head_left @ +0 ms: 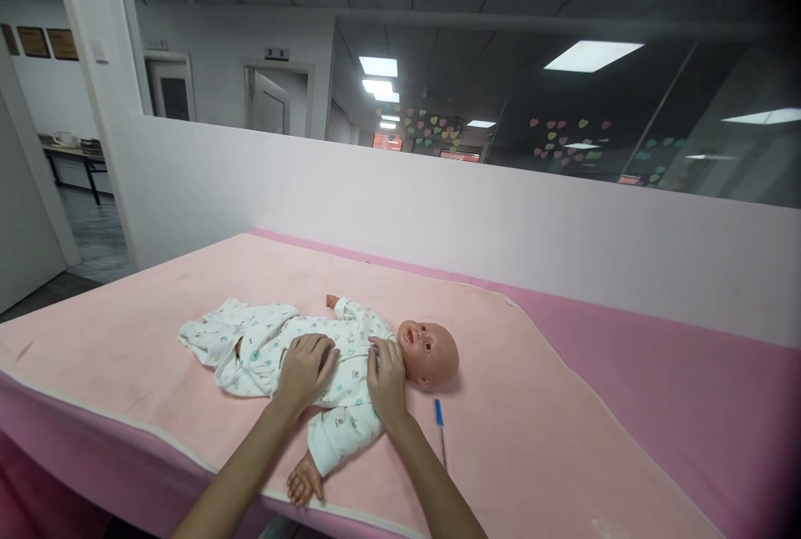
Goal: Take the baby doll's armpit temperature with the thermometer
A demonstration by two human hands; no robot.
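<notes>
A baby doll [431, 354] lies on its back, its head to the right. It wears a white baby outfit [351, 385] with small prints; the leg part spreads loosely to the left. My left hand [306, 368] rests on the doll's belly, fingers over the cloth and thumb apart. Near the neck, my right hand [386, 376] lies on the upper chest with its fingers bent over the fabric. Its fingertips touch the cloth by the collar. The doll's near hand [305, 479] sticks out of a sleeve towards the front edge.
A pen with a blue cap [439, 414] lies right of my right forearm. The pink padded mat [526, 439] covers the table. Behind it runs a low white partition [438, 205] with glass above. A doorway at the left shows a desk [81, 153].
</notes>
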